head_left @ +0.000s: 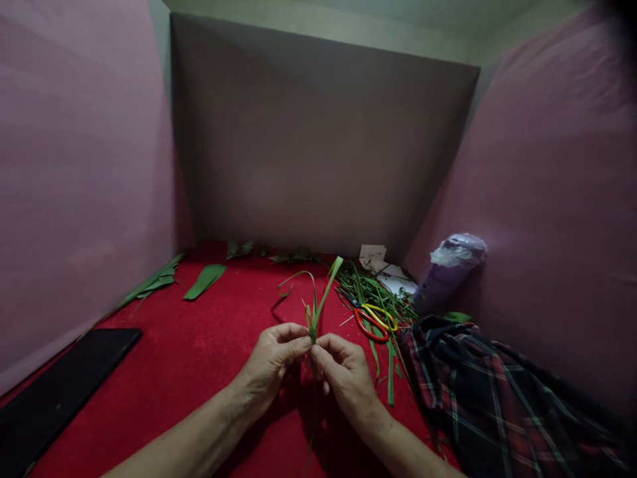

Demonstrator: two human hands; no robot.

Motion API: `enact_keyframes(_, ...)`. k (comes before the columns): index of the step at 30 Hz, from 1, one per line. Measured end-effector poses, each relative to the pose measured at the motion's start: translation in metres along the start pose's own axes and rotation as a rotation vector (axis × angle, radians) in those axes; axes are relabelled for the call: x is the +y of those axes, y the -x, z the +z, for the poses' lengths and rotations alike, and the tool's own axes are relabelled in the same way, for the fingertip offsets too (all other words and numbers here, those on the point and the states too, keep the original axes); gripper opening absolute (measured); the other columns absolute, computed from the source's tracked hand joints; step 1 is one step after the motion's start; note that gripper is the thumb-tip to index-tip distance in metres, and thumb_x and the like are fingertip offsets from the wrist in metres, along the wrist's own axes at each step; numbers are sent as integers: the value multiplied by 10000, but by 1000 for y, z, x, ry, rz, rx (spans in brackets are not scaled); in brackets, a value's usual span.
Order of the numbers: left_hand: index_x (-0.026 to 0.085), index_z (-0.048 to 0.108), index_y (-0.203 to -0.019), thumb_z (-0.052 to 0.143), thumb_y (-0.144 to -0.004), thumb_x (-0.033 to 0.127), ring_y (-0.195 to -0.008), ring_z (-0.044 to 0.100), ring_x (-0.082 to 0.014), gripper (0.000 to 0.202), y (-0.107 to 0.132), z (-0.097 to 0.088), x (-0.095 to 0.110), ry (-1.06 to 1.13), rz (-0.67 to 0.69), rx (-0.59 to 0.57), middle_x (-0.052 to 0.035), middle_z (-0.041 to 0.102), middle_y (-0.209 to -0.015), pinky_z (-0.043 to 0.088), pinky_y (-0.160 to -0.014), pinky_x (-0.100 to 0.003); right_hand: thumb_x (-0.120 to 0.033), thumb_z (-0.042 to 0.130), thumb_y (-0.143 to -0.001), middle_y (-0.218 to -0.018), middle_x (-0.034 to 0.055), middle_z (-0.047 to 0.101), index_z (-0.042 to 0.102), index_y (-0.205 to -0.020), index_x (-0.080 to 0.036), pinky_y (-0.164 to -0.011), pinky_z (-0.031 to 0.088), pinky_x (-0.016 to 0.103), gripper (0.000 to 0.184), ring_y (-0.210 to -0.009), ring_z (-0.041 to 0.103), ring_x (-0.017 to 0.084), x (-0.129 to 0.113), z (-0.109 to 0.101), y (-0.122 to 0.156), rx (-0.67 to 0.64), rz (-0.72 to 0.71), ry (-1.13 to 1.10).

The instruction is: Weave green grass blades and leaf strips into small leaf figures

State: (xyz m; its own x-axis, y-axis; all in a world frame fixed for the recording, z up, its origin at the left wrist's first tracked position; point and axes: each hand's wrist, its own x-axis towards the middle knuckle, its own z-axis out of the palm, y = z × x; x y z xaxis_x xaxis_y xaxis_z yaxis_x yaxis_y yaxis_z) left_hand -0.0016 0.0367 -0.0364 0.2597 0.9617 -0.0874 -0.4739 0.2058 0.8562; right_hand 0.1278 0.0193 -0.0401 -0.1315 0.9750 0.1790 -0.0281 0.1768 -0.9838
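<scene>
Green leaf (324,299) upright, L+R hands (271,358) (346,373) pinch btm

Dim, pink-tinted light from above; edges bend and darken, slightly soft.

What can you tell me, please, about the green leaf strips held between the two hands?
The leaf strips are narrow, green and flexible, like fresh grass blades. They stand upright above the red cloth, pinched low down between the fingertips of the left hand and right hand. One broader strip leans up to the right; a thinner one curls leftward in a loop.
</scene>
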Motion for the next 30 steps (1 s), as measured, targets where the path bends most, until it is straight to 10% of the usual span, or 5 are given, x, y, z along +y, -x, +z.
enact_keyframes(30,129,561,-651,677,-624,203,-482,509,-89,140,-3,2,-2,-68,9,1,14,550,-535,377,-507,-207,-372,532,-786,-491,-48,449,519,-652,-141,-377,280,170,267,-378,366,49,11,-3,-3,-25,31,52)
